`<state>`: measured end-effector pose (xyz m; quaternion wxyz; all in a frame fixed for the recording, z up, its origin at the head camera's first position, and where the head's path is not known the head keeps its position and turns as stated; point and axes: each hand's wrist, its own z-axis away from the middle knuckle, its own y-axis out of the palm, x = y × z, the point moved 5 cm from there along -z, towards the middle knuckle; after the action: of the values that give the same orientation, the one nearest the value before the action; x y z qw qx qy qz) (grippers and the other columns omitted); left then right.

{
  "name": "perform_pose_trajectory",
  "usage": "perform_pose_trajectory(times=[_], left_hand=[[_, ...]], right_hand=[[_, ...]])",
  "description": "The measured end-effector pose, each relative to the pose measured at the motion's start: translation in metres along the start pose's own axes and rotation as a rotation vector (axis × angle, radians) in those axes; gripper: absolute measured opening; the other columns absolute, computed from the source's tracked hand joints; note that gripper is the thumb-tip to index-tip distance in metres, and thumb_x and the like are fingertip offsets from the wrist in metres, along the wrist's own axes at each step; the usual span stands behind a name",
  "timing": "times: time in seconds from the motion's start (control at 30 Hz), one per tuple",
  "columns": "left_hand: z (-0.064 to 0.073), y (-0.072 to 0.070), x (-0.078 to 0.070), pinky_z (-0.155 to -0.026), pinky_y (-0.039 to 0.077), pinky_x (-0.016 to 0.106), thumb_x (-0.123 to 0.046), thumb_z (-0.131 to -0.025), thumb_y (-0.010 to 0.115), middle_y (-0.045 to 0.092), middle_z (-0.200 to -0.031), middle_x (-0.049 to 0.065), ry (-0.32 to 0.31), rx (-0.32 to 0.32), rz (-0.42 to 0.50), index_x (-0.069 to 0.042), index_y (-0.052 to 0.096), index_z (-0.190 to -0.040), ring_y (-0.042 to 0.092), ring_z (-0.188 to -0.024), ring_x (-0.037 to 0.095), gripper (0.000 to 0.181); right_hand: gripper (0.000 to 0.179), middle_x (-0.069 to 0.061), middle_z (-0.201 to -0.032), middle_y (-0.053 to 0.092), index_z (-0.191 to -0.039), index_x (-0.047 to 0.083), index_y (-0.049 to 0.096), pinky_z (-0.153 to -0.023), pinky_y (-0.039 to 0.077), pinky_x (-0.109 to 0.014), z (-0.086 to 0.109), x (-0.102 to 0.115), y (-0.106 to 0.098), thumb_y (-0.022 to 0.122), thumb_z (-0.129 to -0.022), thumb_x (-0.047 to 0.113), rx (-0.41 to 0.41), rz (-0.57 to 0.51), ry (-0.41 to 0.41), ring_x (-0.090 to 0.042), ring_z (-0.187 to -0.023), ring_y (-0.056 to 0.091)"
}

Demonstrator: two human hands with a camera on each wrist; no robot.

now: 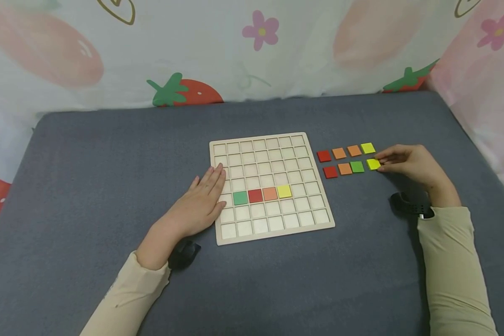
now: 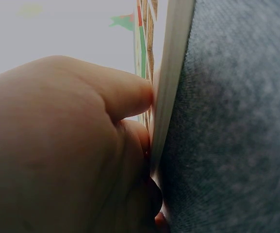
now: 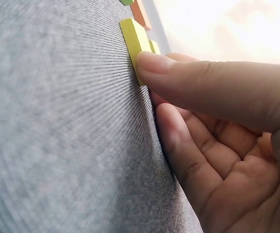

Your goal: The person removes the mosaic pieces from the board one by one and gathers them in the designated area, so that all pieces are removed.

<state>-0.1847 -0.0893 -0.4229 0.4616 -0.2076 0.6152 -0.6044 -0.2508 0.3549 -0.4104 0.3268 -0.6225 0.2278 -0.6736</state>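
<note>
A pale wooden grid board point(image 1: 277, 235) lies on the table. A green tile point(image 1: 240, 198), a red tile point(image 1: 255, 195), an orange tile point(image 1: 270, 193) and a yellow tile point(image 1: 284, 191) sit side by side in one of its rows. My left hand point(image 1: 199, 200) rests with straight fingers on the board's left edge, the thumb against its frame point(image 2: 171, 73) in the left wrist view. To the right, my right hand point(image 1: 416, 165) pinches the right end of a loose yellow tile point(image 1: 373, 164) between thumb and fingers. That tile point(image 3: 134, 41) lies at the cloth, its far side partly hidden by the thumb.
Beside the board, two short rows of loose tiles hold red point(image 1: 324, 156), orange point(image 1: 339, 153), green point(image 1: 357, 166) and another yellow tile point(image 1: 367, 148). Grey cloth point(image 1: 109, 186) covers the table. A printed curtain point(image 1: 294, 56) hangs behind its far edge.
</note>
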Motion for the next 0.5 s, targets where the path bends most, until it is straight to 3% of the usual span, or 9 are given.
perform_pose_trajectory(times=[0.5], left_hand=[[-0.0004,-0.0001,-0.0002,-0.113,0.008,0.05,-0.026,-0.101,0.041,-0.001,-0.157,0.015,-0.003,0.001,-0.011,0.002,0.008,-0.15,-0.002,-0.144,0.028,0.065]], right_hand=[[0.04,0.015,-0.088,0.065,-0.117,-0.006,0.062,-0.067,0.05,-0.016,0.0012,-0.0022,-0.0008,0.073,-0.084,0.014,-0.003,-0.059,0.026,-0.001,-0.08,0.061]])
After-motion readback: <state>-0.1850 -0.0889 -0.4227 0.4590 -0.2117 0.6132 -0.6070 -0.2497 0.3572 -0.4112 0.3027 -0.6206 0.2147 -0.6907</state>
